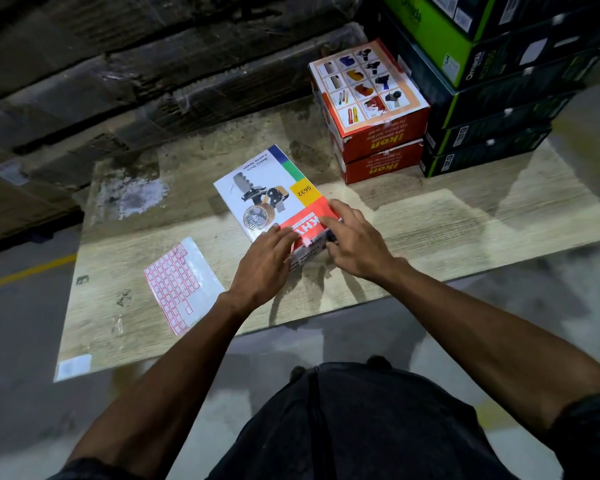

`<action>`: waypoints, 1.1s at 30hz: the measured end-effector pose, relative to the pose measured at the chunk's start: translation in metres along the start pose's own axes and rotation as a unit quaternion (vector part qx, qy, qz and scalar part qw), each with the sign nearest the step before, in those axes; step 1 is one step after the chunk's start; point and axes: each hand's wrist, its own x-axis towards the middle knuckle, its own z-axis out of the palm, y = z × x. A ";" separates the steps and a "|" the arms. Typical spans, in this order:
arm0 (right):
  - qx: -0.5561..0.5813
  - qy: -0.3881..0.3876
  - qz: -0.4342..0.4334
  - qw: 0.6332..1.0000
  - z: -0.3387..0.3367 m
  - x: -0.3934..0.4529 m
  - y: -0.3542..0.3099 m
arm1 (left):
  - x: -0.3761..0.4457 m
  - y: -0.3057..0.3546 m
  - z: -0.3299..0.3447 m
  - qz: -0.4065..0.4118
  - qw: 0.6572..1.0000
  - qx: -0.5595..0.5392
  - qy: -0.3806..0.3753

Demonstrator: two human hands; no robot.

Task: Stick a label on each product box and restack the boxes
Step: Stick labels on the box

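I have the tape-dispenser box [272, 192] lying flat on the wooden board [465, 220] straight in front of me, and both my hands are on its near end. Its long axis runs from that near end away to the far left, so the white picture panel points away from me and the red band sits under my fingers. My left hand [265, 263] comes in from the near left with its fingers spread fairly straight, pressing on the red band. My right hand [352, 237] comes in from the near right, its fingers laid over the near right corner and its thumb down at the box's near edge; it looks to be pressing as well, though I cannot tell whether anything is pinched beneath it. Between my two sets of fingertips a small white patch shows on the red, and I judge that to be the label being smoothed down.

The label sheet [181, 284], a grid of red-edged stickers, lies on the board to the near left, close to my left hand and apart from the box. The two orange Ikon boxes [378, 133] stand stacked at the far right, touching the taller pile of green-and-black boxes [492, 109] beside them. That stack is on my right hand's side, so I reckon moving this box there means carrying it away to the far right.
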 end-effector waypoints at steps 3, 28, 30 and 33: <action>-0.029 0.004 -0.026 0.999 0.004 0.000 0.005 | 0.001 0.004 0.001 -0.004 0.999 0.028 -0.019; -0.045 0.045 -0.064 0.996 0.013 -0.002 0.010 | 0.000 -0.003 0.006 -0.013 0.999 0.029 -0.026; -0.045 0.044 -0.057 0.996 0.014 -0.001 0.011 | 0.002 -0.005 0.005 -0.014 0.999 0.024 -0.036; -0.040 0.048 -0.057 0.996 0.014 -0.003 0.012 | 0.001 -0.002 0.007 -0.028 0.999 0.010 -0.033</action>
